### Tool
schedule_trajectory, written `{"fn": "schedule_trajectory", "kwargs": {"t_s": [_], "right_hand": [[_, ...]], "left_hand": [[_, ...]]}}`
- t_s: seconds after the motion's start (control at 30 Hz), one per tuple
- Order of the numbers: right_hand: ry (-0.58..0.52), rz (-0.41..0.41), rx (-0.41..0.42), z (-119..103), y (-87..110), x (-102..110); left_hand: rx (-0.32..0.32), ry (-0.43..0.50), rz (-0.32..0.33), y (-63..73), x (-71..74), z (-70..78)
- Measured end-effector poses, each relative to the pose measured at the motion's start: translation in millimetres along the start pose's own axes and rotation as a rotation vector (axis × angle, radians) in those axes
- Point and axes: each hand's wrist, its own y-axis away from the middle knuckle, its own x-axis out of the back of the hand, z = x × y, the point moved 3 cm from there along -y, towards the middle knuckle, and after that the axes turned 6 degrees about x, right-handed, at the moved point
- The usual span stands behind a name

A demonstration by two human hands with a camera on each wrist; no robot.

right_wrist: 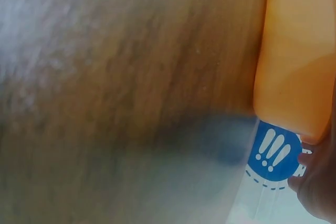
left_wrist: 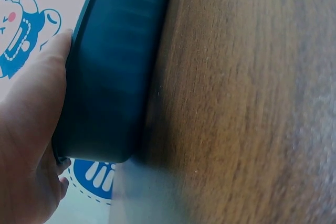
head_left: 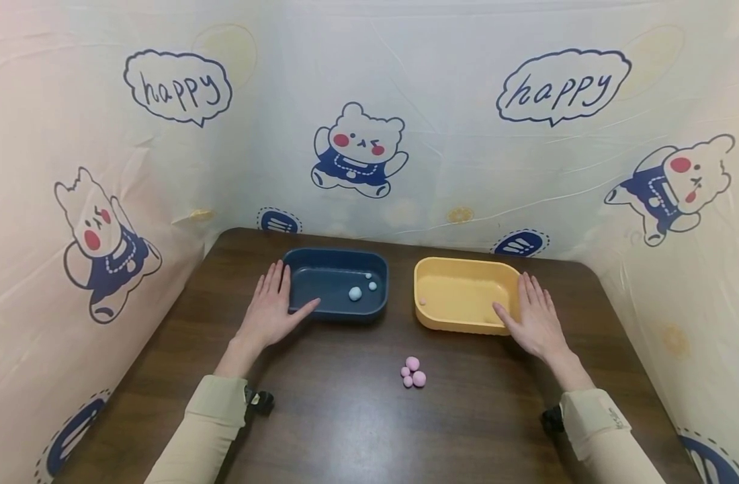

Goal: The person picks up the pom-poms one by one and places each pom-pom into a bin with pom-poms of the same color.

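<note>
My left hand (head_left: 273,312) lies against the left end of a dark blue tray (head_left: 336,317), fingers straight along its side and thumb over the front rim. In the left wrist view the thumb reaches the rim of the blue tray (left_wrist: 113,66). Inside it sit three light blue balls, the largest ball (head_left: 355,294) near the middle. At the right end of a yellow tray (head_left: 457,325), my right hand (head_left: 539,323) rests with straight fingers along the side and the thumb at the front rim. A tiny pinkish ball (head_left: 422,302) is in the yellow tray's left end.
Several pink balls (head_left: 412,364) form a small cluster on the brown wooden table (head_left: 345,417), in front of the gap between the trays. A printed cloth (head_left: 442,134) with bear drawings encloses the table's back and sides.
</note>
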Motion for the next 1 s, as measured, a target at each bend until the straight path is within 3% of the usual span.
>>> {"fn": "schedule_trajectory", "kwargs": {"t_s": [0.37, 0.83, 1.0], "right_hand": [[-0.021, 0.006, -0.002, 5, 0.4, -3], [-0.023, 0.005, 0.010, 3, -4.2, -4], [-0.015, 0.007, 0.011, 5, -3.6, -3]], "left_hand": [[0.008, 0.069, 0.031, -1.0, -3.9, 2.5], [0.029, 0.178, 0.155, 2.1, 0.0, -6.9], [-0.005, 0.227, 0.232, 8.8, 3.4, -8.4]]}}
